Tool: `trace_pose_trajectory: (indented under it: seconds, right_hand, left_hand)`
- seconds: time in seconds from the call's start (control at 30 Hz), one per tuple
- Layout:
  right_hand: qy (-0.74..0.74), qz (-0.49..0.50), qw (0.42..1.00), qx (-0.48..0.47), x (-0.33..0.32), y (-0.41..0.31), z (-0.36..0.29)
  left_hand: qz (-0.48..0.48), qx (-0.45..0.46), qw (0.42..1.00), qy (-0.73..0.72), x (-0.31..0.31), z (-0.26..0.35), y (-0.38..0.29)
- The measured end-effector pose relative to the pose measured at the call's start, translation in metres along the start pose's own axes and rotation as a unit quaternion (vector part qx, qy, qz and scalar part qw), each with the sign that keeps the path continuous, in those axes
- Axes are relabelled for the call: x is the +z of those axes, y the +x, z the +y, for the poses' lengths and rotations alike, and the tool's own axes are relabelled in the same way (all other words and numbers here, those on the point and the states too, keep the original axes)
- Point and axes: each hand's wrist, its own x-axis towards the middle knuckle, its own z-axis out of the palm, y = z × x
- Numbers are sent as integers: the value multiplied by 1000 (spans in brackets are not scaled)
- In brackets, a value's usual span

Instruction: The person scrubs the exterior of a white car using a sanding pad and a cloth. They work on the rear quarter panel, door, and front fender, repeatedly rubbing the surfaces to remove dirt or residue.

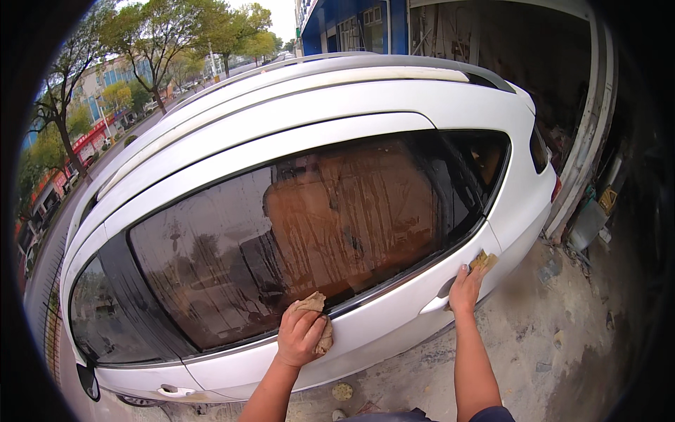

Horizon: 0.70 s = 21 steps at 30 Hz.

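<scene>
A white car stands side-on before me, its rear door window streaked with wet marks. My left hand grips a crumpled brown cloth against the lower edge of that window and the door trim. My right hand is on the rear door beside the door handle, with a yellowish-brown cloth under its fingers. Part of the cloth also shows below the right palm. The roof rail runs along the top of the car.
A side mirror juts out at the lower left. Behind the car's rear is an open garage bay with a metal door frame and clutter beside it. A round object lies on the concrete ground near my feet.
</scene>
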Motion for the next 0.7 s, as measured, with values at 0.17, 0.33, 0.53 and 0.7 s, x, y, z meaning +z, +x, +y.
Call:
trace_pose_trajectory:
  seconds: [0.17,0.33,0.53,0.7]
  right_hand:
    - [75,3,996,50,-1,-5,-1]
    - [20,-20,999,34,10,10,26]
    - [54,-14,997,46,20,36,36]
    - [62,47,996,33,10,12,19]
  left_hand:
    - [5,6,1000,-4,-2,-3,3]
    - [-1,5,1000,-8,-3,-2,1]
    - [15,21,1000,-12,-4,-4,4]
    - [5,0,1000,-14,-1,-2,2]
